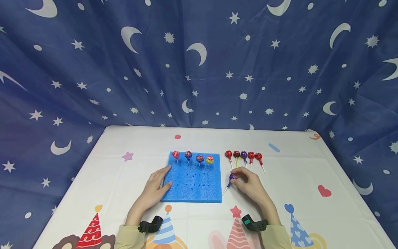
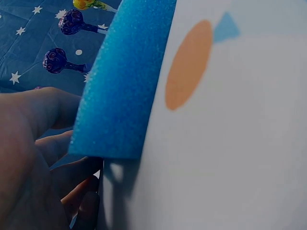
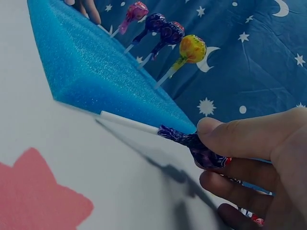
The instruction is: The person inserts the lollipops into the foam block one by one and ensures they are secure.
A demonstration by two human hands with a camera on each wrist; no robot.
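Observation:
A blue foam board point(image 1: 199, 193) lies on the table, pricked with rows of small holes. Along its far side stand a pink-wrapped lollipop point(image 1: 176, 154), two purple ones point(image 1: 188, 155) and a yellow one point(image 1: 209, 159), sticks down in the foam. My left hand point(image 1: 154, 188) rests against the board's left edge, fingers loosely extended. Just off the board's right side, my right hand point(image 1: 248, 185) pinches a purple-wrapped lollipop point(image 3: 207, 152) by its candy head between thumb and fingers. Its white stick point(image 3: 129, 122) slants down toward the near right corner of the foam.
Right of the board, several lollipops lie in a row on the table: red ones point(image 1: 258, 156), a dark red one point(image 1: 236, 154) and a purple one point(image 1: 244, 155). A white cloth with party prints point(image 1: 311, 193) covers the table. A blue moon-and-star curtain point(image 1: 217, 93) hangs behind.

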